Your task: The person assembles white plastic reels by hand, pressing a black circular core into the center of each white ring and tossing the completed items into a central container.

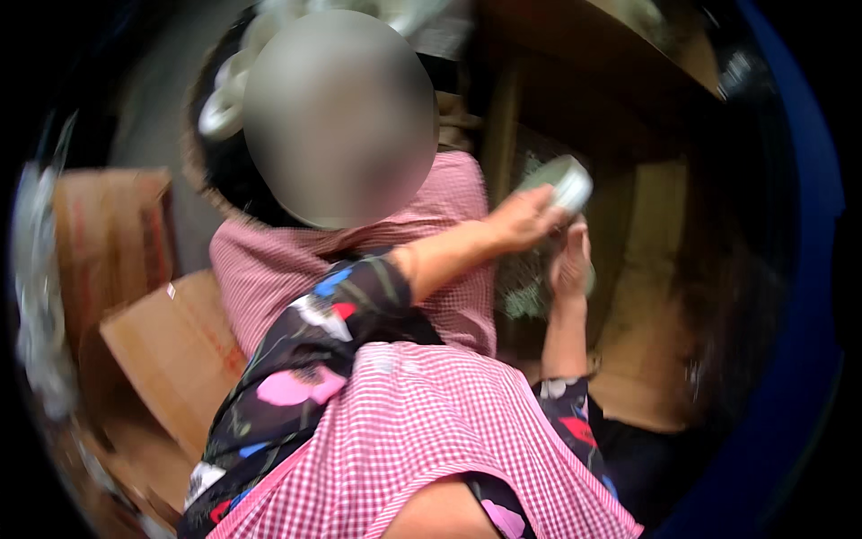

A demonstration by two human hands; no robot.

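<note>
My left hand (523,218) reaches across to the right and is closed on a white, round, cup-like piece (572,190). The piece is tilted, its greyish inner side partly showing. Just below it is my right hand (571,262), fingers pressed together and pointing up close to the piece's lower edge. A pale rounded edge (589,279) shows beside the right palm; motion blur hides what it belongs to. Both hands are over an open cardboard box (642,332), with whitish, blurred material (523,301) inside.
A dark, round container (199,171) with several white ring-shaped pieces (222,115) stands at the upper left. Brown cardboard boxes (175,346) lie on the left beside clear plastic (40,296). Pink checked cloth (440,216) spreads before me. A blue edge (799,296) curves along the right.
</note>
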